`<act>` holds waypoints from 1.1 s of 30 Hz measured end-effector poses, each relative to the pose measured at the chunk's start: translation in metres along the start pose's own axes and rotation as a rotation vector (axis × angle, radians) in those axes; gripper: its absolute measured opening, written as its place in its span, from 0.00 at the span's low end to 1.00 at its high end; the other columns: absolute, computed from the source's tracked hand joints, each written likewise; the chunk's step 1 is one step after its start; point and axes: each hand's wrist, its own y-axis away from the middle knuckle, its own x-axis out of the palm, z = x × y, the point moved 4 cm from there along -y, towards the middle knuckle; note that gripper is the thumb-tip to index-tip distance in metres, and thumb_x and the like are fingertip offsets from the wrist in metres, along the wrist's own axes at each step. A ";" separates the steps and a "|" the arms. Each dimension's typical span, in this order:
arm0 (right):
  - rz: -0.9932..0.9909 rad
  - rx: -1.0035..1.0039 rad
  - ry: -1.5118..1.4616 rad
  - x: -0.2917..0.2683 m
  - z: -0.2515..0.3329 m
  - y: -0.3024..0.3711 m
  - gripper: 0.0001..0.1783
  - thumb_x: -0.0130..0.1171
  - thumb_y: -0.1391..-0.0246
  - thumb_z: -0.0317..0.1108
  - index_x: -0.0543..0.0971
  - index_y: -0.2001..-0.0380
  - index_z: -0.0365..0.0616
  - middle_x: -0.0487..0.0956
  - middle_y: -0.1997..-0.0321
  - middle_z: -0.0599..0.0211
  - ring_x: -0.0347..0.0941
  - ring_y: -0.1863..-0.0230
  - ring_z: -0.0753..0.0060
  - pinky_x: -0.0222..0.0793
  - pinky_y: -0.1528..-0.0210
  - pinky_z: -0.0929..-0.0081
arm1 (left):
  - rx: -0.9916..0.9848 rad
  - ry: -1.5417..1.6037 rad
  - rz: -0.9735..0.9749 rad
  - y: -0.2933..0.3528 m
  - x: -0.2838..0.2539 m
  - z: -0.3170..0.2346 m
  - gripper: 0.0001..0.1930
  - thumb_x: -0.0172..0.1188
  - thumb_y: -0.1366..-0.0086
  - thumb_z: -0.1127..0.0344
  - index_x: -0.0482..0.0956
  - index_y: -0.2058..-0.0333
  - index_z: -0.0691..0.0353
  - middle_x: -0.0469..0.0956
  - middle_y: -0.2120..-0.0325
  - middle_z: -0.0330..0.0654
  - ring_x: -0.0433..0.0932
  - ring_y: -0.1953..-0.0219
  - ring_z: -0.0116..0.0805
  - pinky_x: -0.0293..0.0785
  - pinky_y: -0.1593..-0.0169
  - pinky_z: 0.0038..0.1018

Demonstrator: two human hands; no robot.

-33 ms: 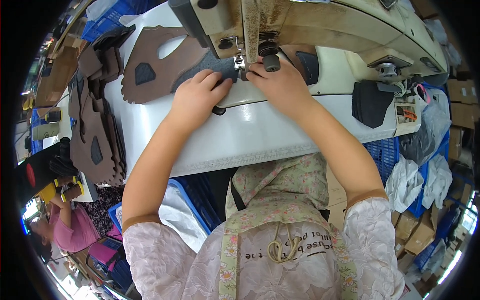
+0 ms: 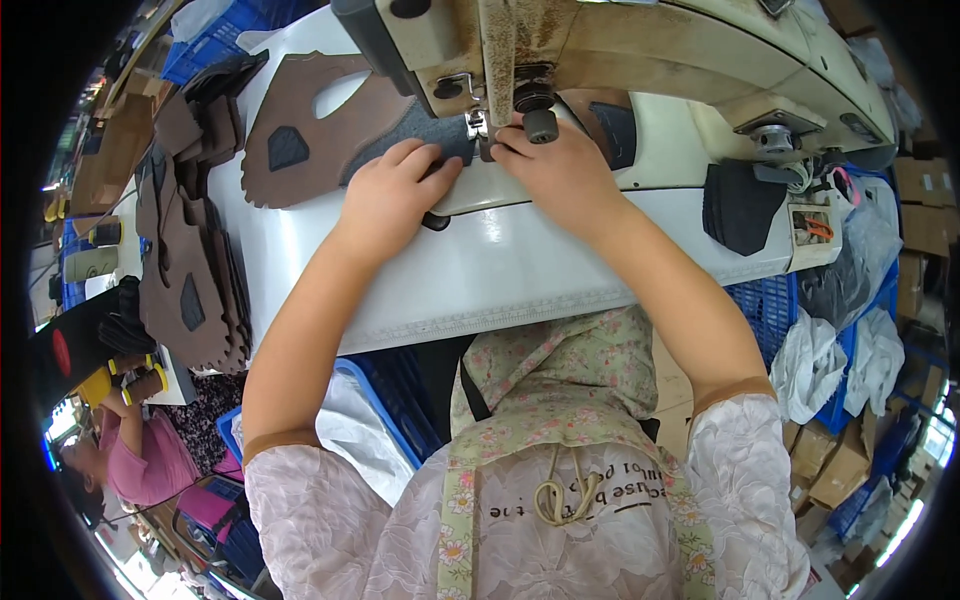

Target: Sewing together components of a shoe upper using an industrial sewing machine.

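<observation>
A brown shoe upper [image 2: 310, 135], with a serrated edge, an oval cut-out and dark grey patches, lies across the sewing machine bed. Its middle is under the presser foot [image 2: 477, 125]. Left of the foot, my left hand [image 2: 388, 195] rests on the upper with fingers bent a little and the thumb apart. My right hand [image 2: 565, 175] is close by the foot's right side, thumb and finger closed at the upper's near edge. The machine head hides part of its fingers. More of the upper, with another dark patch [image 2: 615, 132], shows beyond that hand.
Brown cut pieces [image 2: 185, 270] are stacked along the table's left side. Black pieces [image 2: 742, 208] lie at the right end. The machine arm [image 2: 660, 55] overhangs the bed. Blue crates [image 2: 765, 305] stand below right. A co-worker in pink [image 2: 155, 455] is at lower left.
</observation>
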 end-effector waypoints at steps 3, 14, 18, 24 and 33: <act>0.022 0.026 -0.033 0.005 -0.002 0.004 0.13 0.59 0.54 0.26 0.83 0.63 0.42 0.82 0.55 0.70 0.74 0.46 0.60 0.73 0.47 0.64 | 0.008 0.004 -0.011 -0.001 0.000 -0.002 0.19 0.60 0.48 0.71 0.83 0.55 0.53 0.77 0.58 0.37 0.77 0.53 0.37 0.79 0.60 0.32; -0.057 0.042 -0.099 0.004 -0.008 0.007 0.10 0.60 0.52 0.26 0.84 0.65 0.44 0.83 0.57 0.72 0.76 0.48 0.62 0.75 0.50 0.66 | -0.014 -0.024 0.008 -0.008 0.000 -0.008 0.18 0.61 0.46 0.71 0.83 0.55 0.55 0.76 0.60 0.37 0.76 0.57 0.37 0.78 0.62 0.32; -0.065 0.049 -0.114 0.004 -0.008 0.004 0.10 0.60 0.52 0.26 0.84 0.65 0.44 0.83 0.56 0.72 0.77 0.49 0.62 0.76 0.51 0.66 | -0.031 -0.047 0.026 -0.011 0.001 -0.009 0.16 0.61 0.45 0.71 0.82 0.55 0.56 0.76 0.61 0.37 0.76 0.59 0.37 0.77 0.63 0.32; -0.117 0.034 -0.074 0.002 -0.008 0.000 0.08 0.59 0.54 0.27 0.83 0.69 0.43 0.83 0.63 0.68 0.75 0.49 0.62 0.76 0.52 0.67 | -0.054 -0.074 0.018 -0.018 0.004 -0.011 0.15 0.61 0.43 0.70 0.82 0.56 0.56 0.75 0.62 0.38 0.76 0.60 0.37 0.77 0.63 0.32; -0.045 0.128 -0.100 0.004 -0.010 0.001 0.09 0.61 0.52 0.27 0.86 0.66 0.48 0.84 0.56 0.70 0.78 0.47 0.66 0.76 0.48 0.69 | -0.073 -0.089 -0.007 -0.015 0.008 -0.013 0.17 0.60 0.45 0.71 0.81 0.55 0.58 0.77 0.60 0.39 0.77 0.56 0.38 0.78 0.60 0.31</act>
